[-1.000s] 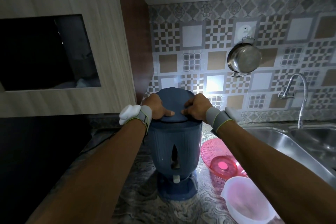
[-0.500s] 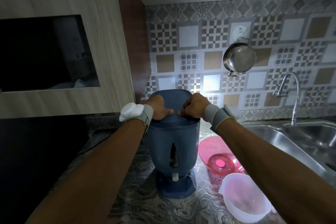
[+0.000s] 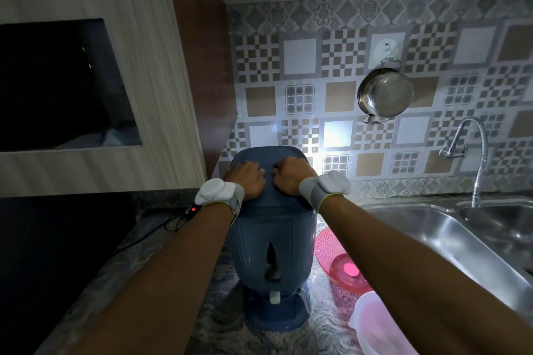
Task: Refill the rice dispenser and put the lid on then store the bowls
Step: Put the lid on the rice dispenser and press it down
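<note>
Item one: the blue ribbed plastic rice dispenser (image 3: 271,245) stands upright on the grey marbled stone countertop (image 3: 219,334), just in front of the patterned tile backsplash (image 3: 340,101). Its rounded blue plastic lid (image 3: 266,157) sits on top of it.

Item two: my left hand (image 3: 245,179) lies palm down on the left part of the lid, fingers bent at the knuckles and pressing on it, gripping nothing that I can see. My right hand (image 3: 290,176) does the same on the right part, knuckles close to the left hand's without touching. Both wrists carry grey bands with white pads.

Item three: a pink perforated plastic bowl (image 3: 331,256) rests on the counter just right of the dispenser, partly hidden by my right forearm. Nearer to me and further right sits a translucent white plastic bowl (image 3: 372,323), also partly covered by the arm.

Item four: a stainless steel sink (image 3: 432,228) at far right, with a curved metal tap (image 3: 476,158) above it. A steel pot (image 3: 385,95) hangs on the tiles. A small device with a red light (image 3: 192,209) lies at the far left of the counter.
</note>
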Available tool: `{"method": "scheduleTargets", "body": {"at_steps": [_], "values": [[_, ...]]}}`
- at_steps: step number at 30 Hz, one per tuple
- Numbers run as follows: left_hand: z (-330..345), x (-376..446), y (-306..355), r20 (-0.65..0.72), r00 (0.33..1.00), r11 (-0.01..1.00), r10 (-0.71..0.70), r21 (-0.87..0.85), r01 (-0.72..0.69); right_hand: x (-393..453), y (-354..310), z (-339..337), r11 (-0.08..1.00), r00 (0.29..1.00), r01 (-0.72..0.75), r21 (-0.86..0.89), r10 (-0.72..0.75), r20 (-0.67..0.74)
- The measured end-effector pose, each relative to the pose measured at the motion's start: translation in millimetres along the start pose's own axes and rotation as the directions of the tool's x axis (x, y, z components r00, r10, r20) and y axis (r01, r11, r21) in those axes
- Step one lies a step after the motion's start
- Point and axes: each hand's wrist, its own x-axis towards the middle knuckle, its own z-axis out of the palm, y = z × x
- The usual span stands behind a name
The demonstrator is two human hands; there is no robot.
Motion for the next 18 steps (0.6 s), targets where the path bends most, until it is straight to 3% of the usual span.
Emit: {"method": "scheduleTargets", "body": {"at_steps": [18], "values": [[12.1, 5.8, -4.6, 0.01, 1.0, 0.998, -0.03, 0.051, 0.029, 2.7, 1.4, 10.8, 0.998, 0.997, -0.062, -0.014, 0.062, -0.038]]}}
